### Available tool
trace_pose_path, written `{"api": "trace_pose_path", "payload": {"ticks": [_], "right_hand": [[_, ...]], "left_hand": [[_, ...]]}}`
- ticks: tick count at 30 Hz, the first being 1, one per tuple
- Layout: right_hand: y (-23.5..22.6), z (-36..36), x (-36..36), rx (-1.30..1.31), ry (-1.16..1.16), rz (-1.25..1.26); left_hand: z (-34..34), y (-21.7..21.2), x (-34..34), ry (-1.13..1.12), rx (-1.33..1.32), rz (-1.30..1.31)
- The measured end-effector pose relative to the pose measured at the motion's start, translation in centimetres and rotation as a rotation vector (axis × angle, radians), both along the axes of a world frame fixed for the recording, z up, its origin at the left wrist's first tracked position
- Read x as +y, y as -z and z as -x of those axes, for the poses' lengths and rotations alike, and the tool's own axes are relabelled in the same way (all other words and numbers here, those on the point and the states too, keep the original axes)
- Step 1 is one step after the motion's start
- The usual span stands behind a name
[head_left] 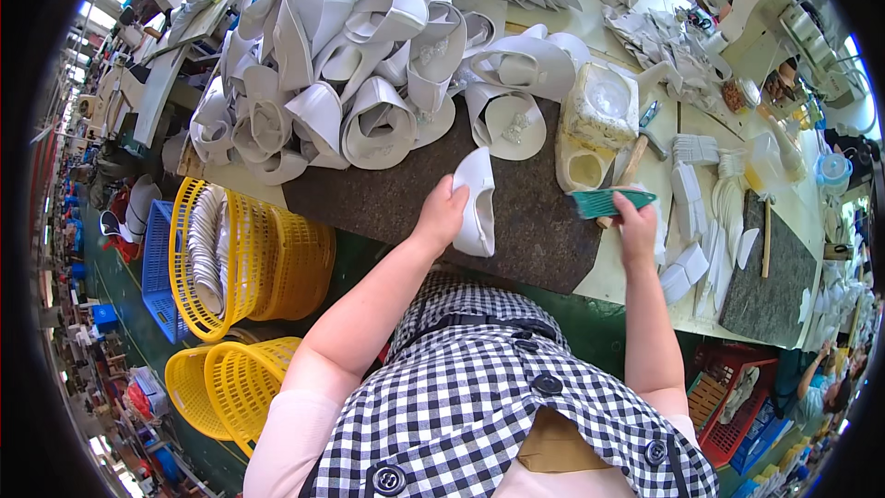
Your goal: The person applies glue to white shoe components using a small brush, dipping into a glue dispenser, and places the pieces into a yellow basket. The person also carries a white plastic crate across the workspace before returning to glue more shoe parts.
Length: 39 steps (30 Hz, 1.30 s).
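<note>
Between the white piece (pixel 472 207) in our left hand (pixel 445 212) and the green tool (pixel 604 204) in our right hand (pixel 636 226), we are seeing bare mat (pixel 539 231) reaching the table's (pixel 607 275) near edge. A white heap (pixel 318 51) is blocking the mat's far left, a crusted box (pixel 579 120) its far right.

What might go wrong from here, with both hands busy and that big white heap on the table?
The green brush in the right hand appears close to the crusted container, so it might bump it. The heap of white pieces looks loosely stacked near the table's edge; some might slide off. The left hand could drop its white piece.
</note>
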State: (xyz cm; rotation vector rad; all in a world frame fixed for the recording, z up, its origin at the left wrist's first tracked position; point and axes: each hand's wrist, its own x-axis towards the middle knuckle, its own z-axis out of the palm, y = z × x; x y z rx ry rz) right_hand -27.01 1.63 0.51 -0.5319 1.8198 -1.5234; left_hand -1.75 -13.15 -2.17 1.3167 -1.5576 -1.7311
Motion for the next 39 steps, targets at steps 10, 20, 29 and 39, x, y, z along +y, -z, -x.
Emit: {"api": "trace_pose_path", "payload": {"ticks": [10, 20, 29, 39], "right_hand": [[0.5, -10.1, -5.9, 0.451, -0.377, 0.074], [1.0, -10.4, -5.8, 0.722, -0.28, 0.146], [3.0, -10.4, -6.6, 0.557, -0.348, -0.001], [3.2, -13.5, -6.8, -0.104, -0.313, -0.083]], "left_hand": [[-0.8, -0.4, -0.6, 0.073, 0.033, -0.108], [-0.3, -3.8, -0.1, 0.133, 0.237, -0.048], [-4.4, -1.3, 2.5, 0.011, 0.062, -0.064], [-4.5, 2.0, 4.8, -0.358, 0.253, -0.257]]}}
